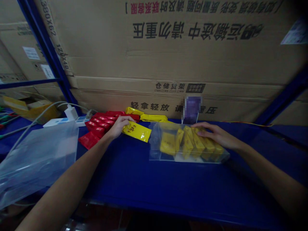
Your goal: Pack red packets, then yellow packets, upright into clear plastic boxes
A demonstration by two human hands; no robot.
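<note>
My left hand (119,125) is closed on a yellow packet (137,131) at the back of the blue table (154,179), beside a pile of red packets (101,125). More yellow packets (149,116) lie behind it against the cardboard. My right hand (218,134) rests flat, fingers stretched, on top of a clear plastic bag (187,142) that holds several yellow packets standing side by side.
Large cardboard boxes (168,54) wall off the back. A stack of empty clear bags (36,157) lies at the left front. A white power strip with a charger (69,117) and cables sits at the back left. Blue shelf posts (48,48) flank both sides.
</note>
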